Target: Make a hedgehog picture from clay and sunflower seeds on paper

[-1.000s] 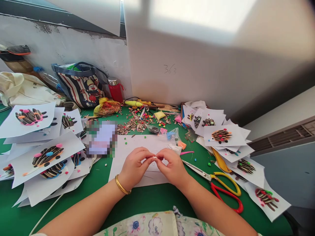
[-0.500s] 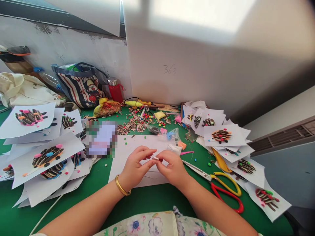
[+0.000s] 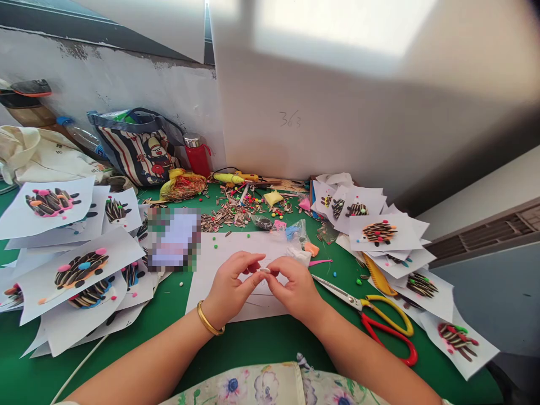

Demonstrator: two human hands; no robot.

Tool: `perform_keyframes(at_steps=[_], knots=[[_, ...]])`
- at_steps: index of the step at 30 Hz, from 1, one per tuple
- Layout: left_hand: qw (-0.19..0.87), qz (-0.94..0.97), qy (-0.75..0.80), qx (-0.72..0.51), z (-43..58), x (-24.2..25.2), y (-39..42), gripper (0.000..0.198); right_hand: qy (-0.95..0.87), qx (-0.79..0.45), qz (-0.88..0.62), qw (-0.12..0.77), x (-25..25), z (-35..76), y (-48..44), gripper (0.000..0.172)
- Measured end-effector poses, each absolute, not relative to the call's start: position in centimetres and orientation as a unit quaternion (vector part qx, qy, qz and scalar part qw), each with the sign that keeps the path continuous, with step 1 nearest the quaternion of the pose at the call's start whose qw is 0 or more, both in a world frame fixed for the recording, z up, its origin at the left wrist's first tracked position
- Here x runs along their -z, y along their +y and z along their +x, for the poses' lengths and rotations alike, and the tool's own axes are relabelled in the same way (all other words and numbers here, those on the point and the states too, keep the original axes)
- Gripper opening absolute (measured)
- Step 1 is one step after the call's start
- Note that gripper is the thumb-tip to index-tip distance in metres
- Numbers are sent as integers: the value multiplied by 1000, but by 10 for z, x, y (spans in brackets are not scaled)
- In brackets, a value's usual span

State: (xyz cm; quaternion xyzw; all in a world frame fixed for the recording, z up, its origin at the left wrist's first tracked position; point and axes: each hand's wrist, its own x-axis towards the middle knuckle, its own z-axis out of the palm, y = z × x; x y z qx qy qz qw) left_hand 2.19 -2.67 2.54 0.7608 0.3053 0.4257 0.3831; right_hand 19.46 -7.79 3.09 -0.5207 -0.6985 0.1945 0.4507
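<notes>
White clay bit (image 3: 265,270) is pinched just above the white sheet (image 3: 219,250), over its middle. Well left of the sheet, stacked papers (image 3: 80,270) overlap, each bearing a figure of seeds and coloured dots. Behind the sheet's left corner a striped bag (image 3: 135,146) stands against the wall. Sunflower seeds (image 3: 223,215) are strewn on the green counter (image 3: 253,343) just behind the sheet. Over the sheet, the left hand (image 3: 230,288) has its grip closed on the bit's left end. The right hand (image 3: 296,289) meets it, its grip closed on the other end. Right of the sheet lie scissors (image 3: 382,325).
</notes>
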Motion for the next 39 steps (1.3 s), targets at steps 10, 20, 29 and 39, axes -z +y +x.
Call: perform_keyframes(at_steps=[10, 20, 29, 39], knots=[[396, 746, 311, -435, 23, -30, -27, 7, -692, -256, -507, 446, -33, 194, -78, 9], [369, 765, 314, -425, 23, -27, -28, 10, -693, -209, -531, 442, -32, 192, -78, 6], [369, 764, 313, -427, 23, -29, -28, 18, -669, -226, -535, 464, -32, 195, -79, 11], [414, 733, 320, -435, 24, -32, -28, 11, -690, -252, -509, 448, -36, 194, -79, 12]])
